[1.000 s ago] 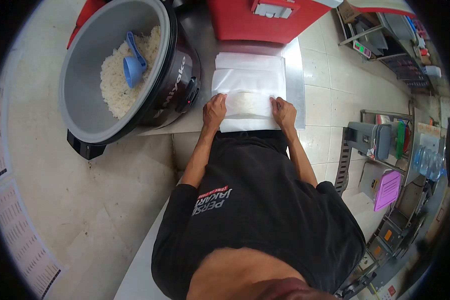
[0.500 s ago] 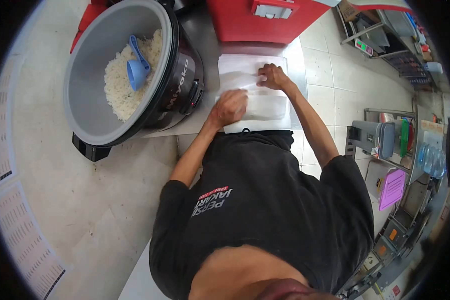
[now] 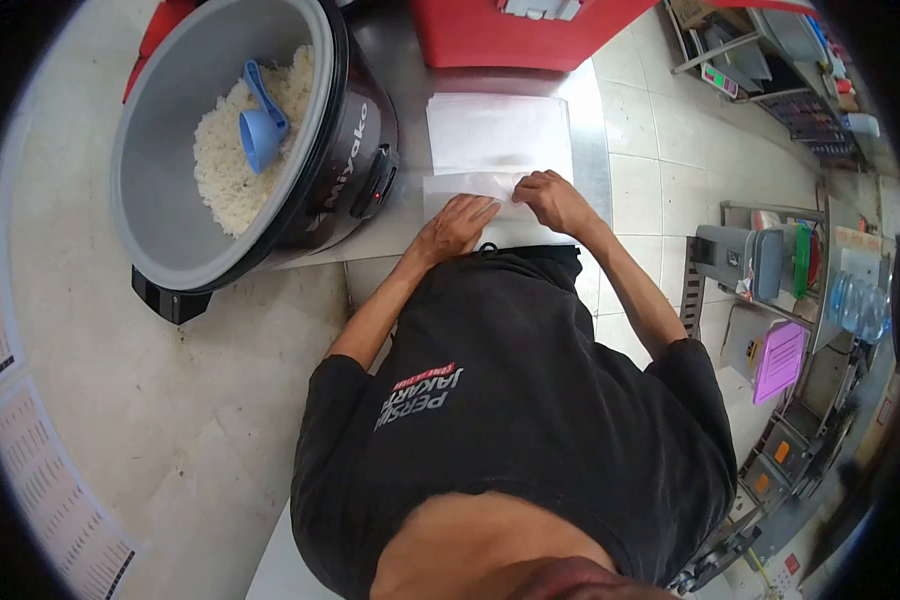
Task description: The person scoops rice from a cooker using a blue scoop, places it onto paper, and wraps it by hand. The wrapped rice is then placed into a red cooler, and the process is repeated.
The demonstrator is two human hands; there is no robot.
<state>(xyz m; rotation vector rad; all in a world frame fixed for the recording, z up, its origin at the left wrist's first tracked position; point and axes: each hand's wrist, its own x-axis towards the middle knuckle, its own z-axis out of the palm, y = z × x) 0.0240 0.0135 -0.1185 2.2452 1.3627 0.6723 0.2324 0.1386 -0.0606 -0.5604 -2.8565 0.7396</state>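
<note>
A stack of white paper sheets (image 3: pixel 500 130) lies on the metal table in front of me. Across its near part is a loose, slightly see-through sheet of paper (image 3: pixel 460 184), folded or curled along its length. My left hand (image 3: pixel 455 228) is at the near edge of this sheet, its fingers together and gripping it, with the fingertips partly covered by the paper. At the other end, my right hand (image 3: pixel 558 205) pinches the sheet between thumb and fingers.
To the left stands a large rice cooker (image 3: pixel 355 160), holding cooked rice (image 3: pixel 220 165) and a blue scoop (image 3: pixel 260 135). A red cooler box (image 3: pixel 510 40) sits behind the paper. Shelves with containers and a purple lid (image 3: pixel 780 362) are at the right.
The loose sheet has shifted toward me and left, exposing more of the stack. My right hand has come nearer to my body and pinches the sheet; my left hand has stopped its blurred motion.
</note>
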